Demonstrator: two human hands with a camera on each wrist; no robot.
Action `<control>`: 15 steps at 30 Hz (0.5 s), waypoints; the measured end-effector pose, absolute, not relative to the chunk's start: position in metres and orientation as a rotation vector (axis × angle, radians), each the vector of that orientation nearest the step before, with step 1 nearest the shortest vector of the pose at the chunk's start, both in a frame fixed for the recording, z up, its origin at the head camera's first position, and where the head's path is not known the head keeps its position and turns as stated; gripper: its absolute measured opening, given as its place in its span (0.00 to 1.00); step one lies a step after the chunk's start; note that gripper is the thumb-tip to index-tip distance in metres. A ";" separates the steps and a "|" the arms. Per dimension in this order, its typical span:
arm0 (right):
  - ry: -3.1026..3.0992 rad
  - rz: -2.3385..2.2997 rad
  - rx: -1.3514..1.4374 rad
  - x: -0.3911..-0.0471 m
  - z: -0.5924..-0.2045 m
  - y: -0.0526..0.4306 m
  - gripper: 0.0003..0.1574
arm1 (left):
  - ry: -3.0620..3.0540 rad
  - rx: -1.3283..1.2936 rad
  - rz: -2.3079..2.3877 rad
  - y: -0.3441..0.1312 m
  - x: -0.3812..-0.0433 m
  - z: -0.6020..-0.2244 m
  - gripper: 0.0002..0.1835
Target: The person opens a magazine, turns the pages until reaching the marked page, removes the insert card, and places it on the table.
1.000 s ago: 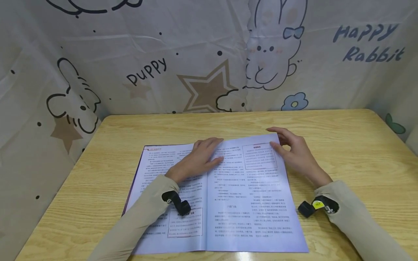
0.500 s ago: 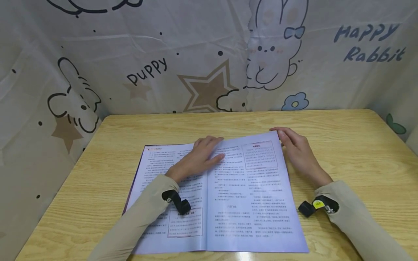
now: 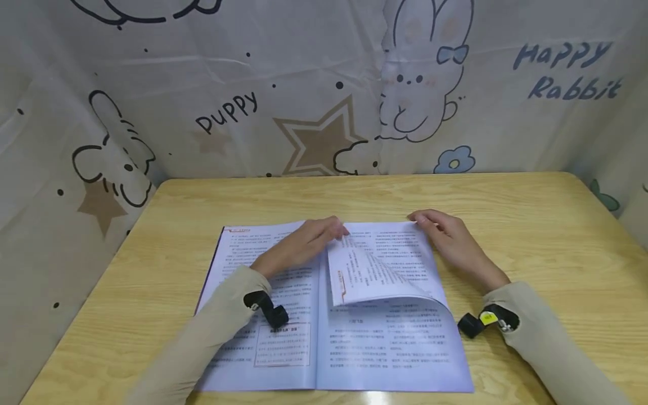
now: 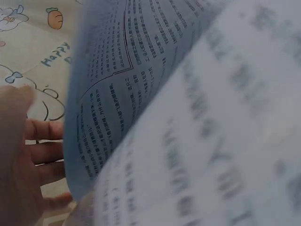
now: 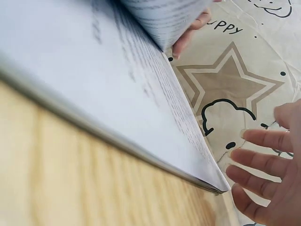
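Observation:
An open magazine (image 3: 395, 360) with printed text lies flat in the head view. One right-hand page (image 3: 364, 287) is curled over toward the spine, its underside showing. My left hand (image 3: 304, 242) lies over the top of the spine, its fingertips at the curled page. In the left wrist view, the fingers (image 4: 47, 155) of that hand reach out to the page's edge, with the thumb apart from it. My right hand (image 3: 453, 236) is at the magazine's top right corner. Its fingers (image 5: 261, 162) are extended and spread beside the corner, holding nothing.
The magazine rests on a light wooden table (image 3: 547, 225). Behind stands a pale cloth backdrop (image 3: 202, 67) with cartoon drawings. Each sleeve carries a small black wrist camera (image 3: 275, 315).
The right-hand page has gone from lying nearly flat to curling over toward the left. My right hand has let go of its corner. The left fingertips have shifted to the curled page.

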State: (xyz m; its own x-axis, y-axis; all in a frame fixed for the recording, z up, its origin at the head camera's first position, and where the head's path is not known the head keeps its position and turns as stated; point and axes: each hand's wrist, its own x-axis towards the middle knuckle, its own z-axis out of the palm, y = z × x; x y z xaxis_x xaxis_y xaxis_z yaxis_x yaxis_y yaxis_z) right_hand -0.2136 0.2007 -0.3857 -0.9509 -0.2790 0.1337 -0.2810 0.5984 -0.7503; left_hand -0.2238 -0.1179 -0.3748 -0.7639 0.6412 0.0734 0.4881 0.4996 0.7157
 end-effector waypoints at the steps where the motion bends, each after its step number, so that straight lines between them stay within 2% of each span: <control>1: -2.819 1.301 0.495 -0.214 -0.386 0.200 0.29 | 2.533 0.971 1.080 -0.118 -0.224 -0.373 0.22; 4: -2.832 1.236 0.540 -0.215 -0.386 0.199 0.25 | 2.548 1.002 0.933 -0.120 -0.223 -0.368 0.20; 8: -2.866 1.129 0.604 -0.217 -0.386 0.198 0.23 | 2.567 1.077 0.665 -0.123 -0.218 -0.365 0.25; 15: -2.939 1.067 0.692 -0.213 -0.390 0.201 0.26 | 2.566 1.069 0.505 -0.129 -0.209 -0.369 0.29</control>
State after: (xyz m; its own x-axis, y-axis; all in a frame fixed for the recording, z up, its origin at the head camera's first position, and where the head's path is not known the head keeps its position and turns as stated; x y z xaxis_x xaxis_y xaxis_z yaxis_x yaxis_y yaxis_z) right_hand -0.2132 0.2009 -0.3896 -0.9048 -0.4166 0.0885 -0.3763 0.6848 -0.6240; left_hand -0.2089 -0.1293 -0.3691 -0.6709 0.7261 -0.1508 0.6149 0.6583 0.4343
